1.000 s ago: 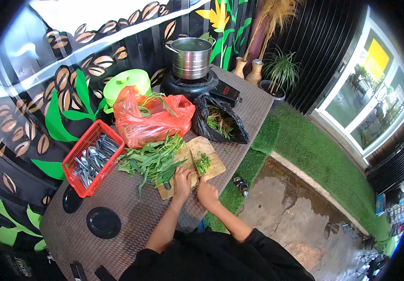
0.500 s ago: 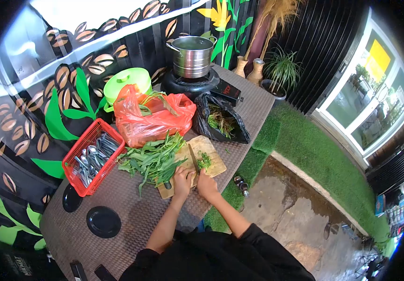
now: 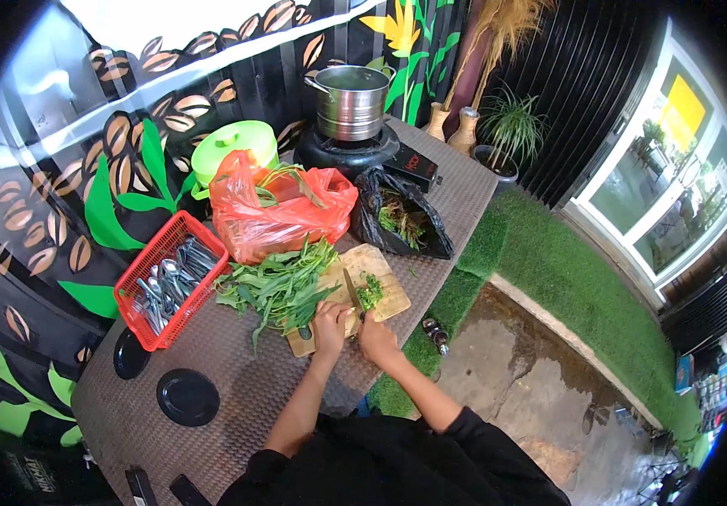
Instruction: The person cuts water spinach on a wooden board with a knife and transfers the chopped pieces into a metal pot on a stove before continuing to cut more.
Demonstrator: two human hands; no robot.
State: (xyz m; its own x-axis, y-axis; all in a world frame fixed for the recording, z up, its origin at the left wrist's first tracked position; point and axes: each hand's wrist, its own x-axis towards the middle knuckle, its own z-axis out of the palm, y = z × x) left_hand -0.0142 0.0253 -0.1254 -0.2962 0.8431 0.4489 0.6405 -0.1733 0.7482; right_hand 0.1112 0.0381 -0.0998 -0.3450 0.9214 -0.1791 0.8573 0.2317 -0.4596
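My right hand (image 3: 378,339) is closed round the handle of a kitchen knife (image 3: 352,287), whose blade points away from me over a wooden cutting board (image 3: 391,297). Just left of the blade, my left hand (image 3: 328,327) rests on the board with its fingers bent and pressed together. Something small and pale shows at those fingertips, too small to name. Chopped greens (image 3: 370,292) lie on the board right of the blade. A heap of long leafy greens (image 3: 272,289) spreads from the board's left side onto the table (image 3: 250,396).
Behind the greens stand a red plastic bag (image 3: 283,215), a black bag of plant trimmings (image 3: 401,219) and a lime-green lidded pot (image 3: 233,148). A steel pot (image 3: 351,110) sits on a stove (image 3: 414,166). Leftward are a red cutlery basket (image 3: 157,295) and black plates (image 3: 188,397).
The camera view has shifted slightly. My right hand and the knife handle have dropped a little nearer to me; my left hand stays beside the blade.
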